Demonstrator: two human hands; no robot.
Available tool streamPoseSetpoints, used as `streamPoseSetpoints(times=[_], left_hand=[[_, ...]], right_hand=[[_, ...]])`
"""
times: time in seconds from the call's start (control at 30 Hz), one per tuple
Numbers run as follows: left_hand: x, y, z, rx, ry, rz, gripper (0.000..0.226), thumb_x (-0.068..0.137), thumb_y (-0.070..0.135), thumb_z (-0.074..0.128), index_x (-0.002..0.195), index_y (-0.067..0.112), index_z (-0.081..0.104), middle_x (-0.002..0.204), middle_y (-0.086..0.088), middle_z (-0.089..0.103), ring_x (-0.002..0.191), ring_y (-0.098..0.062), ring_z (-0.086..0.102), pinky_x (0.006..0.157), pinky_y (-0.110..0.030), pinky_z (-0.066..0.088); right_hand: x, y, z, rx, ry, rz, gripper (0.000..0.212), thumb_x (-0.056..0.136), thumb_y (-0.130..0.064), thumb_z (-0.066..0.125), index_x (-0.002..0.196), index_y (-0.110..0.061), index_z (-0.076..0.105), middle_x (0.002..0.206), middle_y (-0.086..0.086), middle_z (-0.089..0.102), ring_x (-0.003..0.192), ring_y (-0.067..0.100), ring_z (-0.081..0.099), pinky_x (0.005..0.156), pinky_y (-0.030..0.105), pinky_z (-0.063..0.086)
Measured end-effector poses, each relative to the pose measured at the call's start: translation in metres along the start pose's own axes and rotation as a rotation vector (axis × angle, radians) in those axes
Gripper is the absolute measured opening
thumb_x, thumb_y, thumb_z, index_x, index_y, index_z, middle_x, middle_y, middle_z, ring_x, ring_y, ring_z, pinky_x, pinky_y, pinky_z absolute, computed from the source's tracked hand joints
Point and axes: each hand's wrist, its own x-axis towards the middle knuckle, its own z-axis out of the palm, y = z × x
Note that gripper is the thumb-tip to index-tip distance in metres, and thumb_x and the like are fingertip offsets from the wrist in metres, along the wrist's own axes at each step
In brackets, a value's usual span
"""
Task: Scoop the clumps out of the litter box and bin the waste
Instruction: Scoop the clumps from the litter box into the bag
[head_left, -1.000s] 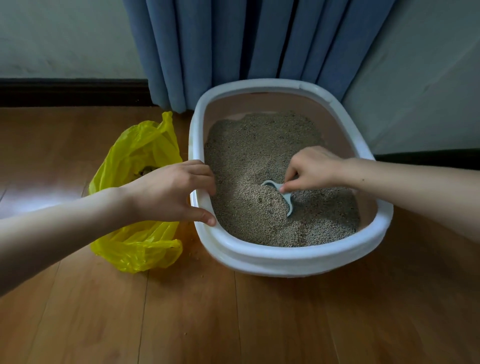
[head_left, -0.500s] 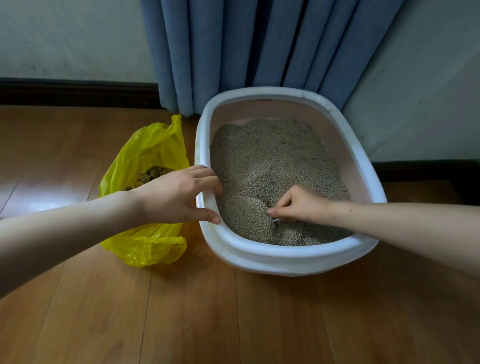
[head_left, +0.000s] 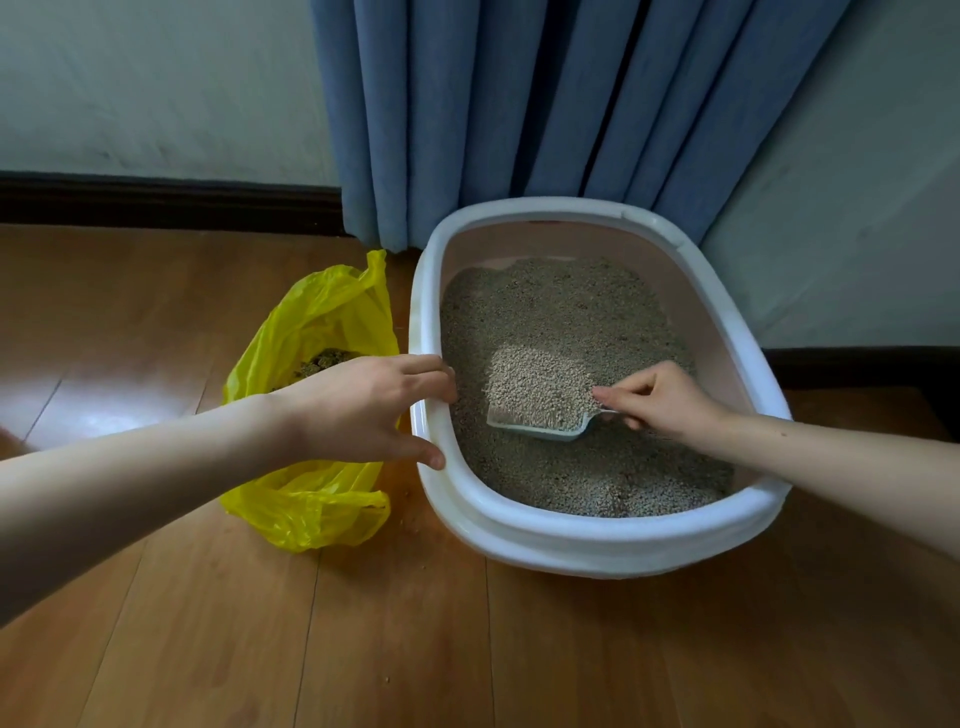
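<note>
Pinching the handle of one scoop (head_left: 540, 423), the right hand (head_left: 662, 397) is reaching in from the right with fingers curled; the handle itself is mostly hiding under those fingers. That scoop is sitting low in the near middle of the box (head_left: 597, 543), carrying a heaped load of pale litter (head_left: 537, 384), so any clumps in it are hard to make out. Around it the darker litter is filling the box floor. Gripping the box's left rim, the left hand (head_left: 363, 410) is lying with fingers over the inner edge and thumb on the outside, forearm stretching across from the lower left. One yellow bag (head_left: 311, 499) is slumping just beside the box on the floor (head_left: 363, 649), partly covered by that arm, with dark waste (head_left: 322, 361) showing in its mouth. Behind, one blue curtain (head_left: 545, 104) is hanging against the wall (head_left: 156, 78).
</note>
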Motion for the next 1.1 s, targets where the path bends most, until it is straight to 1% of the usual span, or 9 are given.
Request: streamPoseSetpoints(times=[0.07,0.33,0.47,0.6,0.7,0.8,0.9,1.03,1.1], left_hand=[[0.0,0.0,0.0,0.012,-0.003,0.003,0.064,0.077,0.069,0.051,0.118,0.021,0.057,0.124,0.005,0.054,0.112,-0.017,0.057,0.082,-0.036,0.054],[0.001,-0.001,0.001,0.016,0.002,0.006,0.064,0.077,0.069,0.051,0.119,0.021,0.057,0.125,0.005,0.054,0.113,-0.016,0.057,0.083,-0.035,0.055],[0.0,0.001,-0.001,0.023,-0.001,-0.002,0.065,0.076,0.069,0.051,0.121,0.022,0.057,0.127,0.005,0.053,0.114,-0.016,0.056,0.084,-0.035,0.054],[0.0,0.002,-0.002,0.024,0.006,0.003,0.065,0.076,0.068,0.051,0.121,0.022,0.058,0.126,0.005,0.055,0.112,-0.015,0.057,0.084,-0.029,0.055],[0.0,0.003,-0.002,0.023,0.007,0.009,0.064,0.076,0.068,0.05,0.12,0.022,0.058,0.125,0.005,0.056,0.11,-0.015,0.058,0.083,-0.029,0.055],[0.0,0.002,-0.002,0.03,0.012,0.023,0.065,0.077,0.071,0.046,0.119,0.023,0.058,0.124,0.005,0.056,0.108,-0.015,0.058,0.082,-0.028,0.055],[0.0,0.0,-0.001,0.033,0.018,0.03,0.067,0.077,0.073,0.045,0.119,0.023,0.057,0.124,0.006,0.056,0.11,-0.015,0.058,0.082,-0.028,0.055],[0.0,-0.001,0.0,0.024,0.022,0.036,0.068,0.077,0.074,0.044,0.119,0.023,0.057,0.124,0.005,0.055,0.111,-0.016,0.058,0.083,-0.03,0.055],[0.0,-0.001,0.0,0.025,0.025,0.037,0.069,0.077,0.075,0.042,0.119,0.023,0.057,0.125,0.005,0.055,0.111,-0.016,0.058,0.083,-0.03,0.055]], right_hand=[[-0.003,-0.001,-0.004,-0.018,-0.042,0.001,0.036,0.083,-0.039,0.067,0.067,-0.008,0.073,0.047,0.001,0.055,0.046,0.018,0.041,0.051,0.024,0.036],[-0.008,-0.003,-0.009,-0.054,-0.06,0.024,0.042,0.083,-0.044,0.064,0.07,-0.006,0.074,0.049,0.003,0.055,0.04,0.011,0.035,0.045,0.022,0.032],[-0.007,-0.005,-0.01,-0.073,-0.035,0.001,0.064,0.075,-0.058,0.059,0.076,0.005,0.07,0.056,0.018,0.053,0.04,0.014,0.035,0.042,0.017,0.031],[-0.009,-0.012,-0.013,-0.133,-0.038,-0.033,0.05,0.087,-0.043,0.062,0.064,0.001,0.067,0.048,0.008,0.05,0.036,0.008,0.033,0.043,0.015,0.03],[-0.01,-0.015,-0.018,-0.176,-0.021,-0.058,0.045,0.086,-0.046,0.062,0.067,-0.007,0.072,0.051,0.01,0.052,0.041,0.01,0.037,0.044,0.014,0.03],[-0.013,-0.02,-0.023,-0.314,-0.011,-0.097,0.059,0.084,-0.055,0.06,0.056,-0.003,0.06,0.047,0.006,0.039,0.042,0.012,0.031,0.043,0.016,0.026],[-0.014,-0.026,-0.026,-0.432,0.013,-0.144,0.068,0.09,-0.059,0.049,0.06,0.001,0.057,0.047,0.008,0.039,0.044,0.019,0.036,0.045,0.019,0.028],[-0.011,-0.032,-0.037,-0.766,0.024,-0.285,0.041,0.099,-0.035,0.042,0.071,-0.01,0.057,0.058,-0.001,0.052,0.058,0.02,0.051,0.054,0.027,0.03],[-0.009,-0.033,-0.045,-0.988,0.073,-0.491,0.024,0.097,-0.026,0.047,0.083,-0.014,0.061,0.072,-0.003,0.058,0.07,0.021,0.058,0.059,0.028,0.035]])
